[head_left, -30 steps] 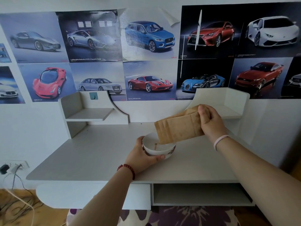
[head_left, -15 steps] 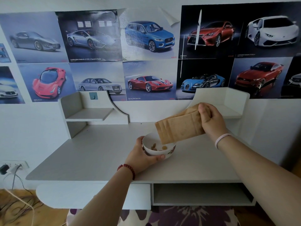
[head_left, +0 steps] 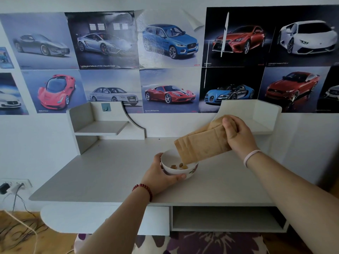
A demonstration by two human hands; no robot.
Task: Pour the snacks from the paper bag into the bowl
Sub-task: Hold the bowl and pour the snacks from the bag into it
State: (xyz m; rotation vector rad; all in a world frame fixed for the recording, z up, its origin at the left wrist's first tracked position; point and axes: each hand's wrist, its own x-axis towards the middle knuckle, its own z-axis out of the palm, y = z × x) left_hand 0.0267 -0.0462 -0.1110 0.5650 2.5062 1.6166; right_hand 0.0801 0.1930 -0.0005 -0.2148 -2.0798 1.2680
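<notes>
- Head view: paper bag [head_left: 201, 146] held tilted above the bowl [head_left: 180, 170], its open mouth down and left, just over the rim; closed end raised to the right.
- Right hand [head_left: 238, 136] clamped on the bag's upper, closed end, thumb across the front panel.
- Left hand [head_left: 159, 177] wrapped on the bowl's near-left wall, thumb along the front; bowl sits on the tabletop [head_left: 110, 173].
- A few small brown snacks [head_left: 178, 166] lie in the bowl's bottom.
- Judgement: bag looks light, soft and creased, so it will buckle if squeezed mid-panel; holding the closed end suits pouring.
- Judgement: bowl looks like glazed ceramic, stiff, smooth, breakable; steadying at the wall is wise.
- Bag's remaining contents hidden.
</notes>
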